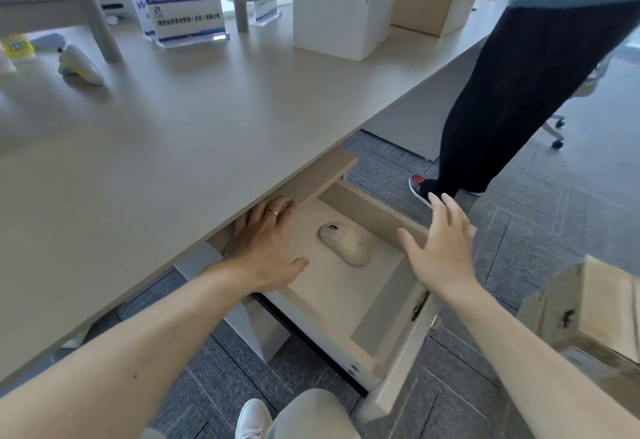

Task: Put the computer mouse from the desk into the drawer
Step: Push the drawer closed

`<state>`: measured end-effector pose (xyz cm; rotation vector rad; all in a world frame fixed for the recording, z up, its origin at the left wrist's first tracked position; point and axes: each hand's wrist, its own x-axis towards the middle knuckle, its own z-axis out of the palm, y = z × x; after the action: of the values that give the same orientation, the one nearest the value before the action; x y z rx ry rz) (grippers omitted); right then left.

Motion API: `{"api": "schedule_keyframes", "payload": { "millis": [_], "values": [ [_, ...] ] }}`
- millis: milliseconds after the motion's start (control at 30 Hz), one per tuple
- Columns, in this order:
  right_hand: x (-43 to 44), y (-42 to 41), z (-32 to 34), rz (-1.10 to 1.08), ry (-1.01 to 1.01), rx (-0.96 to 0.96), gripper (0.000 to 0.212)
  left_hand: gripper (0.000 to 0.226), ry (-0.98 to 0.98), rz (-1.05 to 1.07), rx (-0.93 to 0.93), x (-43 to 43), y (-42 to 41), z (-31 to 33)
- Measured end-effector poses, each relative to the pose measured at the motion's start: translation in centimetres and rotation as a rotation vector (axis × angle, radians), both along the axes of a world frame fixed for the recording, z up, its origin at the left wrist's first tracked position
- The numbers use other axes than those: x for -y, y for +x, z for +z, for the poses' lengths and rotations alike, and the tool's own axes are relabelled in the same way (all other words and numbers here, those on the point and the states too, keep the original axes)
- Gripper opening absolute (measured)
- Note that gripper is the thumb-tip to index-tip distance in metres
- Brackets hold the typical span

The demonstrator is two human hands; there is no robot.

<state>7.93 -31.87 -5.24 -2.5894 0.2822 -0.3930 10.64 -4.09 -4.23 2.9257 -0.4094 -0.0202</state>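
The small cream-coloured computer mouse (345,244) lies flat on the floor of the pale wooden pull-out drawer (398,362), a little right of the centre of the frame. The drawer stands open under the front edge of the wide beige desk top (180,134), which fills the left and the upper part of the picture.

The left hand (266,248), with a ring on one finger, is spread flat at the left side of the drawer, partly under the desk edge; its fingers are extended and grip nothing. The right hand (440,248) hovers above the right side of the drawer, the fingers also open and apart, holding nothing. Neither hand touches the mouse; it lies between them.

So I judge that the main part of the task is done: the mouse is off the desk and inside the drawer. What may be left is only to push the drawer closed, if that is wanted. At the upper right a second person's dark trouser legs (519,92) stand on the grey carpet floor (554,217), near the desk.
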Motion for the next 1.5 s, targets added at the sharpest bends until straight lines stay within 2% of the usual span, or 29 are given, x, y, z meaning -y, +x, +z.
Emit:
{"api": "schedule_keyframes", "payload": {
  "millis": [67, 167, 267, 367, 467, 700, 1000, 1300, 1500],
  "values": [
    [1.7, -2.8, -0.1, -0.156, 0.092, -0.025, 0.080, 0.097, -0.005, 0.007, -0.024, 0.0, -0.2, 0.5],
    [3.0, -5.9, -0.7, -0.346, 0.558, -0.221, 0.075, 0.094, -0.024, 0.028, -0.094, 0.0, -0.4, 1.1],
    [1.8, -7.8, -1.5, -0.401, 0.955, -0.381, 0.060, 0.095, -0.079, 0.055, -0.202, -0.4, -0.4, 1.6],
    [0.3, -8.3, -1.6, -0.415, 1.235, -0.385, 0.050, 0.102, -0.208, 0.058, -0.310, -0.7, -0.7, 2.3],
    [-0.7, -7.6, -1.2, -0.427, 1.282, -0.400, 0.047, 0.100, -0.261, 0.041, -0.362, -0.9, -0.8, 2.8],
    [-3.3, -4.2, -2.2, -0.386, 1.306, -0.414, 0.040, 0.090, -0.207, 0.048, -0.311, -0.8, -0.7, 2.6],
    [-6.8, -0.9, -2.0, -0.340, 1.290, -0.441, 0.047, 0.081, -0.199, 0.023, -0.277, -1.1, -0.2, 1.6],
    [-10.6, 2.2, -1.7, -0.301, 1.291, -0.468, 0.033, 0.073, -0.291, -0.006, -0.350, -1.8, -0.5, 2.3],
    [-13.0, 3.6, -1.0, -0.285, 1.306, -0.457, 0.043, 0.073, -0.253, -0.014, -0.327, -1.9, 0.0, 1.6]
  ]
}}
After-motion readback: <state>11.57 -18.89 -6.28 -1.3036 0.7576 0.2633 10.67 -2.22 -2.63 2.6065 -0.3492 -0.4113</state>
